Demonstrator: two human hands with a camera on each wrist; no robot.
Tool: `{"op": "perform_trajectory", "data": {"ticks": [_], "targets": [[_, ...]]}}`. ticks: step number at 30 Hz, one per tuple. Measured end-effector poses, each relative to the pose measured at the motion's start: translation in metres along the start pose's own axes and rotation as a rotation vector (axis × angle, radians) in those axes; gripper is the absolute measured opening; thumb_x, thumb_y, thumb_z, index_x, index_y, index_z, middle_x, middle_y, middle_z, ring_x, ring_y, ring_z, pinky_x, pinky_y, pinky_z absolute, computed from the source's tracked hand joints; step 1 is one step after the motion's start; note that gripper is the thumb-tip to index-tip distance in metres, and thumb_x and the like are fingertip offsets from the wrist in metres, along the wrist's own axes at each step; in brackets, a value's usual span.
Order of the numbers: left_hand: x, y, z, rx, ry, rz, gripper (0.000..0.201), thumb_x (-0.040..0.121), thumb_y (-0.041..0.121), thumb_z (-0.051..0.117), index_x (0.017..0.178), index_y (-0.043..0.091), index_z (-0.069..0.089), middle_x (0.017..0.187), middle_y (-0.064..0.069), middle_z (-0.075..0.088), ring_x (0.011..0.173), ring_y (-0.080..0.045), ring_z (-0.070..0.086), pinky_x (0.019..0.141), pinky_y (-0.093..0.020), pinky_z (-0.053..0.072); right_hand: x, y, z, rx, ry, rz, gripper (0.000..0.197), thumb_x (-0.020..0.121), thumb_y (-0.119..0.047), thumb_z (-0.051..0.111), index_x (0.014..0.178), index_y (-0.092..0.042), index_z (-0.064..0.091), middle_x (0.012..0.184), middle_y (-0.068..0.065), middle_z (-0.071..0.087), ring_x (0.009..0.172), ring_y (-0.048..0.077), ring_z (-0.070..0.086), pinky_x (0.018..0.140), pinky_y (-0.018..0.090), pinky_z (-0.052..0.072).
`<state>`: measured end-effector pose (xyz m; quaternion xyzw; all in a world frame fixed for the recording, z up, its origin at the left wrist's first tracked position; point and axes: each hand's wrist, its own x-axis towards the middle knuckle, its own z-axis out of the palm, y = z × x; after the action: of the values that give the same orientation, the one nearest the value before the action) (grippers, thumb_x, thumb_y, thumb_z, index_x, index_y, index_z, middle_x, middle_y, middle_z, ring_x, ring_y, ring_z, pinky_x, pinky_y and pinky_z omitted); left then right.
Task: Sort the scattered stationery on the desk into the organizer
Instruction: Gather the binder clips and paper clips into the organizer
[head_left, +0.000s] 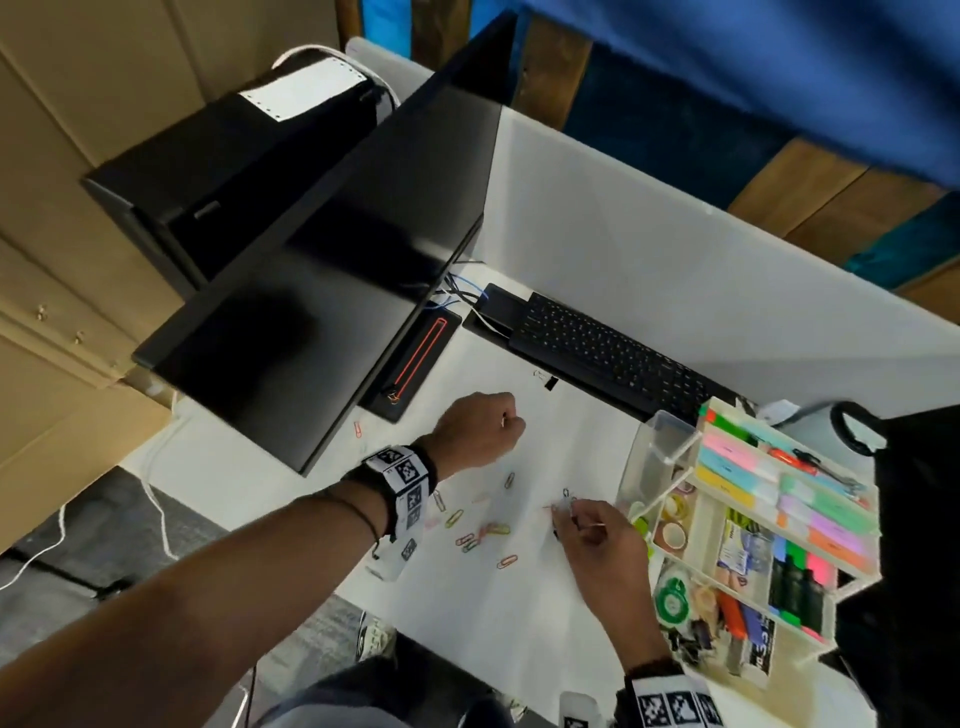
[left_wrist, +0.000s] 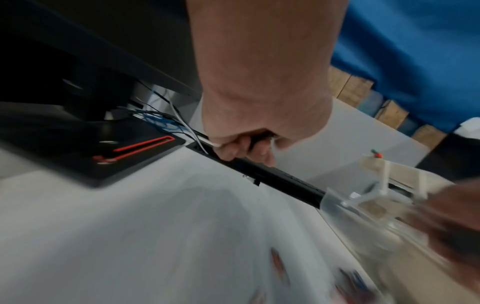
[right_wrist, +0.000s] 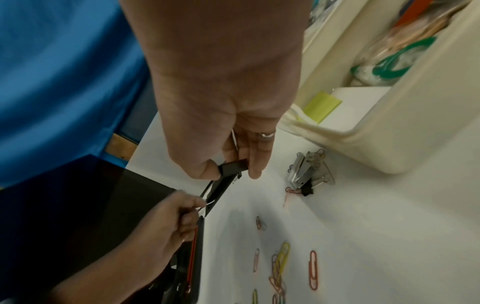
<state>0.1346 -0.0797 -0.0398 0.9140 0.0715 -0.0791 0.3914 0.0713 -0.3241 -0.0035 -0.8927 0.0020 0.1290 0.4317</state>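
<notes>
Several coloured paper clips lie scattered on the white desk, also in the right wrist view as paper clips. My right hand hovers just left of the organizer and pinches a black binder clip between thumb and finger. A small heap of binder clips sits on the desk beside its fingertips. Farther back, my left hand is curled into a fist above the desk; a thin silver wire of a small clip pokes from it. One more binder clip lies by the keyboard.
A black keyboard runs along the back, a monitor and its base stand at the left. The cream organizer holds sticky notes, markers and tape rolls. A lone red paper clip lies under the monitor.
</notes>
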Motion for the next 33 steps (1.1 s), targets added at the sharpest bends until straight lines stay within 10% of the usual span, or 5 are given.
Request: {"op": "perform_trajectory", "data": {"ticks": [4,12,18,28,33], "targets": [[0.063,0.007,0.019,0.135,0.045,0.049,0.035,0.092,0.031,0.06,0.125,0.021,0.064,0.111,-0.009,0.074,0.106,-0.031,0.066,0.088,-0.035,0.052,-0.025,0.002,-0.011,0.065,0.0,-0.004,0.014,0.086,-0.016,0.082,0.095,-0.023,0.074,0.075,-0.007,0.071,0.064,0.007,0.065,0.06,0.014,0.049],[0.104,0.008,0.063,0.423,0.0,0.095,0.052,0.097,0.041,0.059,0.145,0.023,0.052,0.12,-0.01,0.073,0.114,-0.034,0.064,0.1,-0.041,0.043,-0.055,0.047,-0.039,-0.057,-0.072,-0.188,0.024,0.077,-0.022,0.084,0.09,-0.036,0.072,0.081,-0.01,0.066,0.066,0.011,0.067,0.062,0.018,0.054],[0.084,0.006,0.076,0.479,0.011,0.131,0.019,0.092,0.035,0.065,0.103,0.021,0.062,0.088,-0.004,0.072,0.094,-0.032,0.065,0.091,-0.039,0.042,-0.067,0.081,-0.064,-0.077,-0.095,-0.117,0.036,0.078,-0.015,0.087,0.09,-0.044,0.07,0.08,-0.01,0.069,0.069,0.012,0.068,0.062,0.021,0.055],[0.053,-0.009,0.069,0.345,-0.154,0.058,0.071,0.084,0.05,0.078,0.147,0.032,0.05,0.124,-0.002,0.07,0.114,-0.025,0.064,0.1,-0.039,0.042,-0.055,0.106,-0.111,-0.097,-0.03,0.0,0.027,0.087,-0.014,0.081,0.095,-0.038,0.07,0.087,-0.016,0.069,0.08,0.013,0.067,0.072,0.031,0.061],[0.042,-0.016,0.061,0.336,-0.1,0.071,0.044,0.088,0.038,0.077,0.13,0.033,0.067,0.111,0.001,0.073,0.102,-0.022,0.066,0.086,-0.032,0.044,-0.052,0.124,-0.138,-0.156,-0.117,0.037,0.027,0.092,-0.01,0.076,0.091,-0.037,0.071,0.088,-0.023,0.072,0.083,0.007,0.068,0.071,0.019,0.055]]}}
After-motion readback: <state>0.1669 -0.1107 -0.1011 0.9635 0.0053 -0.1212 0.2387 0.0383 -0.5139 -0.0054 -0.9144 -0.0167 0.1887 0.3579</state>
